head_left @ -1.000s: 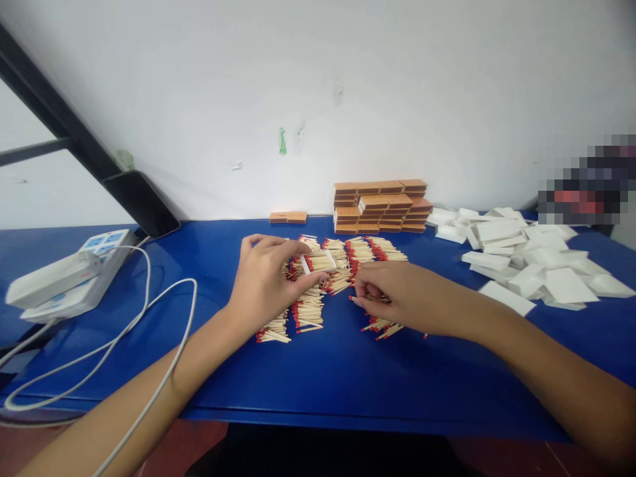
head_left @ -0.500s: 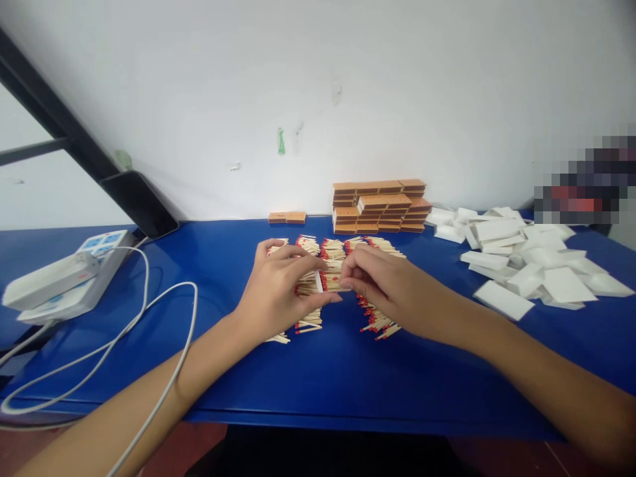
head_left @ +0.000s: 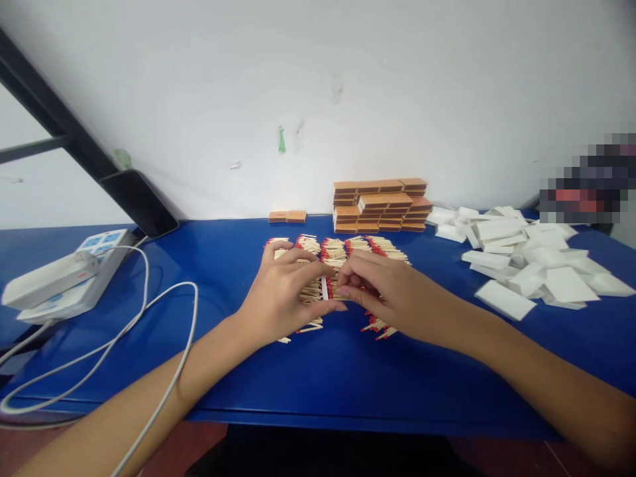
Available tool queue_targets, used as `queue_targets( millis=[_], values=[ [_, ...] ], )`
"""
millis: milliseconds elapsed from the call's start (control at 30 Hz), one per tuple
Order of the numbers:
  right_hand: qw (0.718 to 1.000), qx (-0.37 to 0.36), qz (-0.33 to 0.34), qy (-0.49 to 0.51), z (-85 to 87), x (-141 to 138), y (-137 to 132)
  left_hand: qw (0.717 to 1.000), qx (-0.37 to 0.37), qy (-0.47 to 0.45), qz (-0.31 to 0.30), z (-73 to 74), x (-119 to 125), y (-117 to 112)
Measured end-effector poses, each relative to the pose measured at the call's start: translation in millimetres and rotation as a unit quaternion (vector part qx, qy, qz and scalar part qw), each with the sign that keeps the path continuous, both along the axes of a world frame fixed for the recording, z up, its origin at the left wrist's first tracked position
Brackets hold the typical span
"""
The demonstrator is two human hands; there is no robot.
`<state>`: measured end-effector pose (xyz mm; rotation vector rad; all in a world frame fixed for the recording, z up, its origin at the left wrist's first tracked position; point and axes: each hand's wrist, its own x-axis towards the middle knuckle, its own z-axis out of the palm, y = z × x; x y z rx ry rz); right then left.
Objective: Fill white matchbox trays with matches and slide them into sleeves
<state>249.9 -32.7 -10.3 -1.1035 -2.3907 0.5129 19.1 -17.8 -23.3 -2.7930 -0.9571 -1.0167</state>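
Note:
A small white matchbox tray (head_left: 324,289) with red-headed matches (head_left: 334,287) in it is held between the thumb and fingers of my left hand (head_left: 275,291). At the tray's right end, my right hand (head_left: 390,281) has its thumb and forefinger pinched together at the matches; its other fingers are curled in. Loose matches (head_left: 332,250) lie in several heaped columns behind, under and in front of both hands. More loose matches (head_left: 380,324) show below my right hand. My hands and the matches hide much of the tray.
Brown matchboxes (head_left: 380,215) are stacked against the wall, with two more matchboxes (head_left: 287,216) to their left. White empty trays (head_left: 527,258) are piled at the right. On the left are a power strip (head_left: 94,285), a white cable (head_left: 193,305) crossing my left forearm, and a black slab-shaped device (head_left: 142,202).
Both hands and the tray have shifted slightly right. My right fingertips have come closer to my left fingers over the tray.

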Motion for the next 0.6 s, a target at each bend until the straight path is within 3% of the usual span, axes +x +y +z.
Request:
queue_targets(
  millis=[600],
  values=[
    [0.996,0.086,-0.033,0.010,-1.3,4.0,4.2,1.000,-0.015,-0.024,-0.004,-0.5,0.1,0.0]
  ],
)
